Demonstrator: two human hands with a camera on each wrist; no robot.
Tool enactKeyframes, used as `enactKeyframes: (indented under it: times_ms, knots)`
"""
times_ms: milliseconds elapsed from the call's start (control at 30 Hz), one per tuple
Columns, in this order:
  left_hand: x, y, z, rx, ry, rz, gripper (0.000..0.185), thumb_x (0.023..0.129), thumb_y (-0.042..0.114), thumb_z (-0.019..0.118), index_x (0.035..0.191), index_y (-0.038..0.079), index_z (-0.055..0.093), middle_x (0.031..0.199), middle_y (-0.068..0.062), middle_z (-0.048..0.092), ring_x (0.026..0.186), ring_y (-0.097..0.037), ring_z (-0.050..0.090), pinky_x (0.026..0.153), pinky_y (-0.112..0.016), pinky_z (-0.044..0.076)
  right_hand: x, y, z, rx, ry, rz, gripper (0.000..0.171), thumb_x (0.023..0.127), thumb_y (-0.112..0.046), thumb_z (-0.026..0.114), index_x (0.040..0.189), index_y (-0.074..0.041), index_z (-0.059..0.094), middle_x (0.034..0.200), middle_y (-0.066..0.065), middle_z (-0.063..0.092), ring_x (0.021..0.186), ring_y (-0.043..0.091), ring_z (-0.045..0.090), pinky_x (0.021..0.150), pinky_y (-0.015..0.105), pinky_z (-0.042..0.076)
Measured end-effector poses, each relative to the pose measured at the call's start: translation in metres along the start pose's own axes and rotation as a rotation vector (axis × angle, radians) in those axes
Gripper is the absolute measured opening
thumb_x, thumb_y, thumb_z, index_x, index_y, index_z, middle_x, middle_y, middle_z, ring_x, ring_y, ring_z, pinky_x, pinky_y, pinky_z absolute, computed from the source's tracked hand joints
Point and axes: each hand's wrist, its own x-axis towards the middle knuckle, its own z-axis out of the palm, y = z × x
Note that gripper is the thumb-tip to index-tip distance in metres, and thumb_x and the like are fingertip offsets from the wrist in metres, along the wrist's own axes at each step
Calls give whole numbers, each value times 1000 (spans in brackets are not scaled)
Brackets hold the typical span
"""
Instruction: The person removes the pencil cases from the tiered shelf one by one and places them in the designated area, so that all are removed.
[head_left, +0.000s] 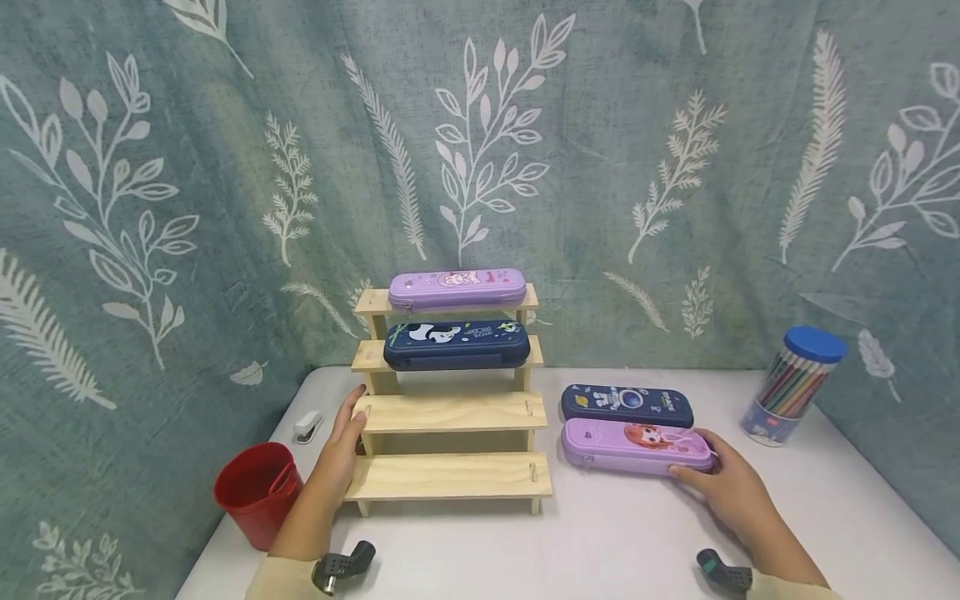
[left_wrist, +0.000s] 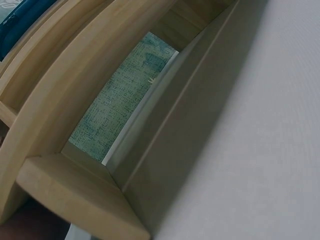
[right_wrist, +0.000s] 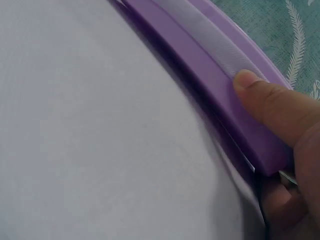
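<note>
A tiered wooden display rack stands on the white table; its side post and shelf edges fill the left part of the left wrist view. My left hand holds the rack's left side near the second shelf from the bottom. On the right, my right hand grips the right end of a purple pencil case with a red-haired girl on its lid. The thumb presses the front by the zipper strip, and fingers curl beneath the case. Directly behind lies a navy space-print pencil case.
The top shelf bears another purple pencil case; a navy panda pencil case lies one shelf down. A red bucket and a small white stapler are at left. A blue-lidded tub of pencils stands at right.
</note>
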Motion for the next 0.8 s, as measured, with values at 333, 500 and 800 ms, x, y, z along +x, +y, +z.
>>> enactKeyframes:
  times_ms: [333, 500, 800]
  knots:
    - [0, -3, -2, 15, 5, -22, 56, 114, 45, 31, 167, 42, 14, 177, 1, 4, 164, -31, -2, 125, -72, 0, 2, -1, 5, -51, 16, -9, 119, 87, -66, 74, 166, 0, 14, 164, 38, 22, 148, 64, 19, 116, 77, 19]
    - [2, -4, -2, 10, 8, -18, 56, 113, 46, 31, 167, 40, 16, 177, -1, 6, 163, -31, 0, 125, -72, 2, 1, -2, 5, -74, 20, -1, 119, 89, -63, 74, 166, 1, 10, 163, 39, 21, 147, 65, 19, 116, 77, 19]
    - [2, -3, 1, -22, -5, 11, 55, 114, 44, 31, 167, 38, 16, 176, -2, 7, 163, -31, 1, 125, -70, 3, 2, -1, 4, -72, 15, 21, 124, 87, -65, 76, 166, 1, 7, 164, 39, 17, 148, 65, 16, 116, 77, 17]
